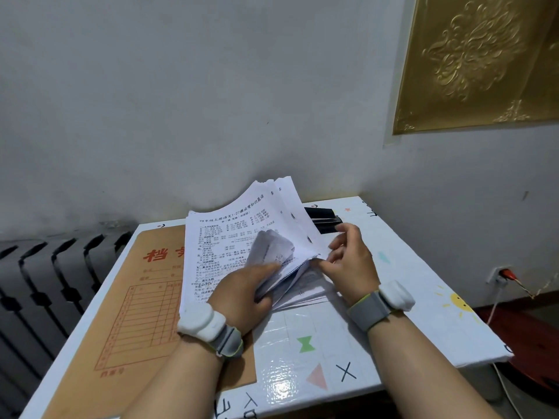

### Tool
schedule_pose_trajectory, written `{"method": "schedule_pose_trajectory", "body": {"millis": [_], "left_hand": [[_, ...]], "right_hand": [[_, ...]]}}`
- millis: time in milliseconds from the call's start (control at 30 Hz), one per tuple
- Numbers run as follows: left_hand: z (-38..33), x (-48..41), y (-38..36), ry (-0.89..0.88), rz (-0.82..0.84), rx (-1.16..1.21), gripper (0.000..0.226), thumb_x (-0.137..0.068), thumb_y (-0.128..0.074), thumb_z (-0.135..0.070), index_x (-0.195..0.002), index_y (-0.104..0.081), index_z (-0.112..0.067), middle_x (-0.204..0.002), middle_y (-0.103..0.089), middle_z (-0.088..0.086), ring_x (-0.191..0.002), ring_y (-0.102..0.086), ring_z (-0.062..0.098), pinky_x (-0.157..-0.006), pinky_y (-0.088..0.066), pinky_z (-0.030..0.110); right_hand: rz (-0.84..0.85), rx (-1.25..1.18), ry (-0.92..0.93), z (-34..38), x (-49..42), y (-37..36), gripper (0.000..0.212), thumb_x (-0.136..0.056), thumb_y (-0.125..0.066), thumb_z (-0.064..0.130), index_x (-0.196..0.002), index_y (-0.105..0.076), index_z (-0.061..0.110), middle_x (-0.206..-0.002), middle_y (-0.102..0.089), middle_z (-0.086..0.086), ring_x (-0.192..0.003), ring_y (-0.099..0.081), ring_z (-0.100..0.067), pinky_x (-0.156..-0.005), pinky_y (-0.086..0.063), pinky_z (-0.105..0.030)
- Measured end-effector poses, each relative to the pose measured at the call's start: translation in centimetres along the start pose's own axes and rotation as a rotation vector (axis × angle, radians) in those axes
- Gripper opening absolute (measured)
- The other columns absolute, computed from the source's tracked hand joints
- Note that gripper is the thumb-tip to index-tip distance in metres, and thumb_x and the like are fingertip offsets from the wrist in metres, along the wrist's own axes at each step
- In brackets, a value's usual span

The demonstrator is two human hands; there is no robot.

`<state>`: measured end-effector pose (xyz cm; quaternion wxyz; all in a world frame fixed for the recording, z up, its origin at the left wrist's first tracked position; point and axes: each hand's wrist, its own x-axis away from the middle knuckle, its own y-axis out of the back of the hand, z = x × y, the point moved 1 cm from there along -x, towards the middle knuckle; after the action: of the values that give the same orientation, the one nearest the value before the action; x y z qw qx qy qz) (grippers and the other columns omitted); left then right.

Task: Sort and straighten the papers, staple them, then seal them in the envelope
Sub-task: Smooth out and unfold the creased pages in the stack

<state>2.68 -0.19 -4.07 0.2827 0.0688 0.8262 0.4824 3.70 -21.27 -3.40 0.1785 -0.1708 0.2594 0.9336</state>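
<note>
A thick stack of printed white papers (223, 237) lies on the small white table (317, 343), its far end curling upward. My left hand (242, 291) presses on the stack and grips a bunch of bent sheets at the lower right corner. My right hand (348, 258) pinches the edges of sheets on the stack's right side. A brown file envelope (142, 297) with red print lies flat under the stack's left part. A black stapler (323, 219) sits behind the papers, partly hidden by them.
The table stands in a corner against a grey-white wall. A dark radiator (45, 282) runs along the left. A gold embossed panel (484, 62) hangs at upper right. A wall socket with a plug and cable (502, 275) is low on the right.
</note>
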Motion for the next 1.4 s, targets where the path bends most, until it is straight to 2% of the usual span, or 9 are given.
{"method": "schedule_pose_trajectory", "body": {"millis": [133, 300, 633, 867, 1000, 1133, 1233, 1300, 1400], "left_hand": [[0.1, -0.4, -0.7, -0.083, -0.069, -0.043, 0.035, -0.078, -0.048, -0.018, -0.106, -0.067, -0.027, -0.1, -0.071, -0.003, -0.089, -0.066, 0.023, -0.073, -0.047, 0.022], [0.4, 0.2, 0.8, 0.044, -0.282, 0.173, 0.04, -0.078, -0.051, -0.016, -0.109, -0.061, -0.038, -0.09, -0.071, -0.011, -0.082, -0.06, 0.006, -0.067, -0.037, 0.005], [-0.1, 0.5, 1.8, 0.065, -0.371, 0.295, 0.046, -0.08, -0.05, -0.019, -0.118, -0.048, -0.046, -0.088, -0.054, -0.039, -0.082, -0.05, -0.024, -0.068, -0.034, -0.004], [0.2, 0.4, 1.5, 0.056, -0.389, 0.305, 0.036, -0.08, -0.051, -0.016, -0.11, -0.069, -0.024, -0.095, -0.062, -0.018, -0.087, -0.05, -0.009, -0.073, -0.033, -0.006], [0.0, 0.3, 1.0, 0.02, -0.256, 0.285, 0.031, -0.083, -0.059, -0.011, -0.107, -0.07, -0.027, -0.098, -0.063, -0.022, -0.092, -0.053, -0.01, -0.077, -0.033, -0.006], [-0.1, 0.2, 0.3, 0.001, -0.023, 0.21, 0.041, -0.068, -0.059, -0.06, -0.097, -0.071, -0.034, -0.103, -0.068, -0.022, -0.098, -0.057, -0.008, -0.085, -0.041, 0.007], [-0.7, 0.3, 1.0, 0.102, -0.028, 0.341, 0.035, -0.081, -0.051, -0.058, -0.082, -0.075, -0.033, -0.103, -0.067, -0.021, -0.094, -0.052, -0.023, -0.078, -0.033, -0.004], [-0.6, 0.2, 1.3, 0.199, -0.085, 0.476, 0.054, -0.094, -0.044, -0.044, -0.058, -0.072, -0.015, -0.101, -0.069, -0.017, -0.088, -0.056, -0.022, -0.073, -0.033, -0.006], [0.1, 0.1, 1.2, 0.293, -0.175, 0.584, 0.054, -0.094, -0.04, -0.043, -0.054, -0.058, -0.012, -0.088, -0.072, -0.018, -0.084, -0.062, -0.011, -0.072, -0.041, 0.005]], "right_hand": [[0.057, -0.176, -0.213, 0.4, 0.2, -0.7, 0.02, -0.081, -0.052, -0.001, -0.086, -0.044, 0.016, -0.07, -0.062, -0.01, -0.061, -0.065, -0.031, -0.065, -0.055, -0.04], [0.16, -0.359, -0.475, 1.0, -1.7, -0.4, 0.026, -0.078, -0.061, 0.026, -0.059, -0.044, 0.02, -0.064, -0.043, -0.004, -0.061, -0.046, -0.023, -0.066, -0.045, -0.043], [0.68, 0.026, -0.297, 6.3, -4.6, -1.5, 0.036, -0.079, -0.063, -0.007, -0.111, -0.068, 0.009, -0.093, -0.063, 0.002, -0.078, -0.056, -0.006, -0.057, -0.039, 0.003], [0.224, 0.078, -0.055, 7.6, -5.1, 1.6, 0.059, -0.075, -0.035, -0.013, -0.103, -0.073, 0.022, -0.081, -0.063, 0.009, -0.046, -0.044, 0.005, -0.043, -0.032, -0.003], [-0.23, -0.149, 0.035, 6.7, -4.7, 5.4, 0.049, -0.082, -0.041, -0.012, -0.111, -0.069, 0.017, -0.114, -0.066, 0.003, -0.1, -0.06, -0.003, -0.094, -0.045, -0.016], [-0.546, -0.509, -0.078, 4.3, -3.8, 6.4, 0.044, -0.081, -0.053, -0.001, -0.099, -0.07, 0.036, -0.105, -0.066, 0.026, -0.113, -0.06, -0.011, -0.099, -0.047, -0.045], [-0.583, -0.792, -0.228, 3.3, -3.8, 5.7, 0.043, -0.084, -0.055, -0.005, -0.117, -0.064, 0.022, -0.109, -0.063, 0.015, -0.106, -0.062, -0.007, -0.097, -0.051, -0.036], [-0.496, -0.948, -0.296, 2.8, -3.6, 4.7, 0.044, -0.087, -0.053, -0.007, -0.122, -0.06, 0.019, -0.109, -0.062, 0.009, -0.088, -0.066, -0.004, -0.064, -0.056, -0.017], [-0.368, -0.976, -0.354, 1.9, -3.5, 2.7, 0.042, -0.086, -0.055, -0.007, -0.119, -0.063, 0.019, -0.117, -0.06, 0.005, -0.115, -0.059, -0.019, -0.061, -0.049, -0.009]]}}
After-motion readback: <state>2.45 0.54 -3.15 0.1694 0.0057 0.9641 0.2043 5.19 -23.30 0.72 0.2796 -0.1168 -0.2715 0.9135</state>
